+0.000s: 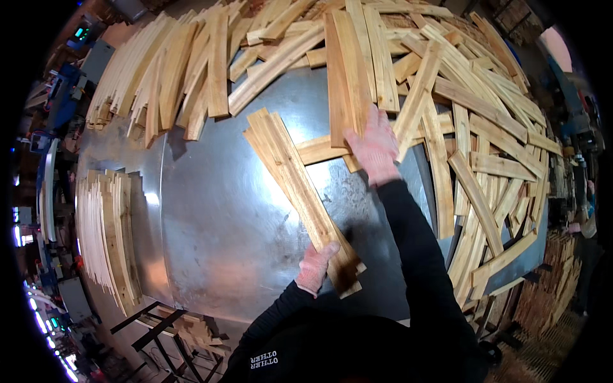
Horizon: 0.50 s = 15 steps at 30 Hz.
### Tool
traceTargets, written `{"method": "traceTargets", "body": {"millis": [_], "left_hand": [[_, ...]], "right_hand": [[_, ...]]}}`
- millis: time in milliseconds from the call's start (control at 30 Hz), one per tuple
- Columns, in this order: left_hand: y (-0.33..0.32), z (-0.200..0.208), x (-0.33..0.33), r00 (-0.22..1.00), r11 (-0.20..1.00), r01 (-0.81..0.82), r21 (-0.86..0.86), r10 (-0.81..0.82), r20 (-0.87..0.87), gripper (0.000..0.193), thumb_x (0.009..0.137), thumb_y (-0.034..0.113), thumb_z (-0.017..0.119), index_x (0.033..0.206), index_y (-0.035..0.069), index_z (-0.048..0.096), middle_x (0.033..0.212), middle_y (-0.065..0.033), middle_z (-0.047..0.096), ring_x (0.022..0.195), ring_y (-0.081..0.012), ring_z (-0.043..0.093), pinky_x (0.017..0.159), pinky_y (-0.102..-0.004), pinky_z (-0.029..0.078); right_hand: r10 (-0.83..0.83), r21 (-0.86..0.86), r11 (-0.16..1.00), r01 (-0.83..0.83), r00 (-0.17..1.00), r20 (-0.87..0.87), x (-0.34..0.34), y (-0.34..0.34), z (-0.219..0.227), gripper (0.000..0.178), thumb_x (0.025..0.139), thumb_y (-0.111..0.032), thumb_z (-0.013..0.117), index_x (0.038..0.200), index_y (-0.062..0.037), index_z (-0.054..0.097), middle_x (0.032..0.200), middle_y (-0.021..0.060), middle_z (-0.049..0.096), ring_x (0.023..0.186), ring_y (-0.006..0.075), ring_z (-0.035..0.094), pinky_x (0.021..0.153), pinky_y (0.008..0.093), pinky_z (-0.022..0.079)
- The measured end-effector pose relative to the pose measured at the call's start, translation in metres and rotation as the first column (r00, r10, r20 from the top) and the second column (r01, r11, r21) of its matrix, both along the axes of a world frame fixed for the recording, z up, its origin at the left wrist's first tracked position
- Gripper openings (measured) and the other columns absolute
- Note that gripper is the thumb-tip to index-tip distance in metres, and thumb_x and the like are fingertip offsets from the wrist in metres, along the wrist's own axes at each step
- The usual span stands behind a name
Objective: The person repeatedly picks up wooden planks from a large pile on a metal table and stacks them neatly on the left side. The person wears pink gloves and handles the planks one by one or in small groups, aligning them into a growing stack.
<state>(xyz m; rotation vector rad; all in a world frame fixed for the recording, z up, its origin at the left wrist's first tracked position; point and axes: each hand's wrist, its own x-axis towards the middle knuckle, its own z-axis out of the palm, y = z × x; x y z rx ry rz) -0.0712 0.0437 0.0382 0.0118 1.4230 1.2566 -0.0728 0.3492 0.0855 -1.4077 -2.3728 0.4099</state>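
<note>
My left hand (317, 265), in a pale pink work glove, is closed around the near end of a small bundle of wooden slats (295, 175). Its thumb lies across the top slat, and the bundle slants away to the far left above the metal table. Farther off, my gloved right hand (375, 148) grips the near end of a wooden board (353, 70), thumb and fingers to either side of it. A darker board (336, 83) lies right alongside on the left. Beneath them, a short slat (313, 150) rests crosswise on the table, partly covered.
Loose boards pile up across the right side (491, 134) and the far edge. Slats stand in a leaning row (137, 70) at the far left, with a neat stack (105, 236) nearer. The metal table (217, 210) has a seam on its left; a black frame (166, 332) stands below.
</note>
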Motion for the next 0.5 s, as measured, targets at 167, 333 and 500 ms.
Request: {"method": "traceTargets", "body": {"millis": [167, 333, 500], "left_hand": [[-0.028, -0.031, 0.000, 0.985, 0.989, -0.134, 0.068, 0.141, -0.097, 0.055, 0.092, 0.025, 0.073, 0.136, 0.000, 0.054, 0.115, -0.0081, 0.067, 0.104, -0.0179, 0.062, 0.092, -0.0350, 0.051], [-0.056, -0.005, -0.028, 0.990, 0.993, -0.107, 0.041, 0.110, -0.091, 0.052, 0.091, 0.024, 0.074, 0.134, 0.000, 0.055, 0.111, -0.0074, 0.068, 0.098, -0.0163, 0.065, 0.088, -0.0347, 0.054], [-0.067, 0.017, -0.033, 0.963, 0.996, -0.061, -0.064, 0.042, -0.268, 0.050, 0.088, 0.021, 0.075, 0.131, 0.001, 0.057, 0.111, -0.0083, 0.069, 0.098, -0.0186, 0.065, 0.088, -0.0351, 0.053]], "right_hand": [[-0.137, -0.266, 0.954, 0.141, 0.990, 0.034, -0.052, 0.041, -0.027, 0.085, 0.085, -0.046, 0.071, 0.150, -0.0037, 0.034, 0.137, 0.0327, 0.050, 0.127, 0.0455, 0.053, 0.108, 0.0485, 0.043], [-0.082, -0.296, 0.953, 0.058, 0.994, -0.070, -0.061, 0.031, -0.027, 0.095, 0.084, -0.043, 0.072, 0.156, -0.0067, 0.022, 0.136, 0.0325, 0.052, 0.122, 0.0452, 0.056, 0.103, 0.0484, 0.047], [-0.053, -0.248, 0.964, 0.101, 0.980, 0.193, -0.125, -0.027, -0.009, 0.106, 0.078, -0.037, 0.078, 0.159, -0.0087, 0.016, 0.134, 0.0301, 0.048, 0.119, 0.0435, 0.058, 0.095, 0.0482, 0.051]]}}
